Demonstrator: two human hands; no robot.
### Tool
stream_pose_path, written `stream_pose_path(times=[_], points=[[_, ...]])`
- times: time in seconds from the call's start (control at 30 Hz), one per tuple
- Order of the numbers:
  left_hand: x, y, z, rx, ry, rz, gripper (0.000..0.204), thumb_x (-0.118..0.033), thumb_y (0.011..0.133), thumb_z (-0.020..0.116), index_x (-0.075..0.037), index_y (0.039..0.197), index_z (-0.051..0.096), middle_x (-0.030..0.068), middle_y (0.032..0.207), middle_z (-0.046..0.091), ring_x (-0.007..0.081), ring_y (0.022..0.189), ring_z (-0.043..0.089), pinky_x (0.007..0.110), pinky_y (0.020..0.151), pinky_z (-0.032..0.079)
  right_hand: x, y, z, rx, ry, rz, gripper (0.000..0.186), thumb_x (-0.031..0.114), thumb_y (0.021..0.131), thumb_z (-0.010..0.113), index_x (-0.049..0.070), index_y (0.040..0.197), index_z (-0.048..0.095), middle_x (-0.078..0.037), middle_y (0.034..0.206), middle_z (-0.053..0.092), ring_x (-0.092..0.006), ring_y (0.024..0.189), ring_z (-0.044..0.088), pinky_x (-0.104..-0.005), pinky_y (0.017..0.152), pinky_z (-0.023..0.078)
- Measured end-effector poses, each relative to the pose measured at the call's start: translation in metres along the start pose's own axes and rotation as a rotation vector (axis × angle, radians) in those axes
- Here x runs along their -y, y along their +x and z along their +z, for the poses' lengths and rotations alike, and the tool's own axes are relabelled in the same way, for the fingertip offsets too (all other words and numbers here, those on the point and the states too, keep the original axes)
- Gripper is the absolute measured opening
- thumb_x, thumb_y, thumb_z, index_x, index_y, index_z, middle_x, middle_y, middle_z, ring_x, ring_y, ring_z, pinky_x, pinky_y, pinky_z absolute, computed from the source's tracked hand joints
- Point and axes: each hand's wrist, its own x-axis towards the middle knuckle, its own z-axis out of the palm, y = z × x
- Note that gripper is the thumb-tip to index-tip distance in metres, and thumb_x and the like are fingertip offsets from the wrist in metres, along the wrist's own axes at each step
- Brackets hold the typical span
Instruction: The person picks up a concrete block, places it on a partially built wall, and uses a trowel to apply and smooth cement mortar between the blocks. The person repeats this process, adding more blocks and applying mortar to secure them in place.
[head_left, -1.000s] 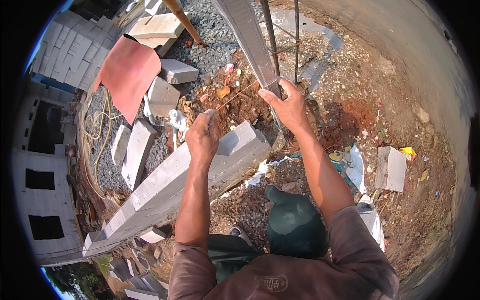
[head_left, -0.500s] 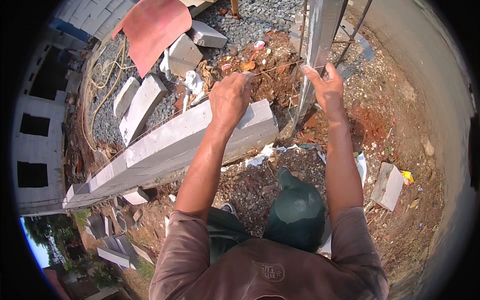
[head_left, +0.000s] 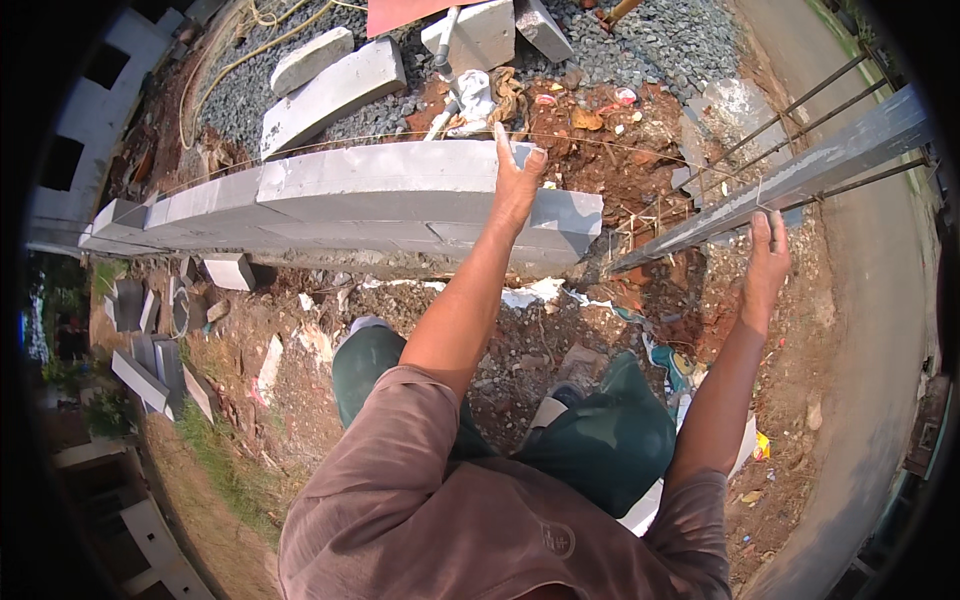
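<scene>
A thin string (head_left: 590, 138) stretches above a row of pale grey blocks (head_left: 380, 170) towards a grey metal post (head_left: 700, 220) on the right. My left hand (head_left: 515, 180) is over the right part of the block row, thumb and fingers apart, a fingertip at the string. Whether that fingertip touches it is hard to see. At the near edge of the post is my right hand (head_left: 766, 265), its fingers close together where the string comes down across the post face. They appear to pinch the string end there.
Loose blocks (head_left: 335, 95) lie on grey gravel (head_left: 640, 45) behind the row, beside a white pipe (head_left: 442, 120). Dark steel bars (head_left: 800, 105) run along the post. Rubble and soil (head_left: 490, 340) lie around my legs. A paved road (head_left: 860, 330) is at the right.
My view has turned, so the post leans further right. My left hand has opened from a pinch on the string. My right hand has shifted to the post's near edge, its fingers now closer together.
</scene>
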Motion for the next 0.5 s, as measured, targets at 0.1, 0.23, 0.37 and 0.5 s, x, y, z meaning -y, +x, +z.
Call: stream_pose_path(times=[0.1,0.23,0.37,0.5], points=[[-0.005,0.003,0.002,0.023,-0.045,-0.051,0.124,-0.081,0.066,0.053,-0.007,0.147,-0.004,0.0249,0.149,0.013,0.0348,0.138,0.016,0.039,0.111,0.016,-0.002,0.0,-0.006,0.003,-0.012,-0.009,0.065,0.034,0.085,0.067,-0.008,0.129,0.046,-0.019,0.127,0.052,-0.0227,0.116,0.049,-0.0326,0.099,0.037],[-0.01,0.009,0.0,0.038,-0.078,-0.107,0.124,-0.083,0.065,0.051,-0.007,0.147,-0.004,0.0251,0.149,0.013,0.0352,0.138,0.018,0.039,0.111,0.017,-0.006,0.0,-0.007,0.01,0.064,-0.009,0.061,0.031,0.086,0.065,-0.008,0.129,0.045,-0.018,0.126,0.052,-0.0212,0.114,0.05,-0.0308,0.096,0.04],[-0.019,0.011,0.004,0.081,-0.087,-0.131,0.125,-0.085,0.064,0.049,-0.006,0.147,-0.004,0.0259,0.149,0.011,0.0352,0.138,0.018,0.04,0.111,0.018,-0.008,0.001,-0.012,0.004,0.037,0.024,0.059,0.028,0.088,0.064,-0.008,0.13,0.045,-0.017,0.126,0.052,-0.0203,0.111,0.052,-0.0299,0.094,0.042],[-0.004,0.015,-0.005,0.035,-0.079,-0.095,0.129,-0.086,0.063,0.049,-0.003,0.146,-0.005,0.0269,0.149,0.011,0.0353,0.138,0.018,0.04,0.111,0.017,-0.001,-0.004,0.004,0.059,0.064,0.069,0.058,0.027,0.089,0.063,-0.007,0.131,0.044,-0.015,0.124,0.053,-0.0187,0.109,0.053,-0.0299,0.093,0.043]])
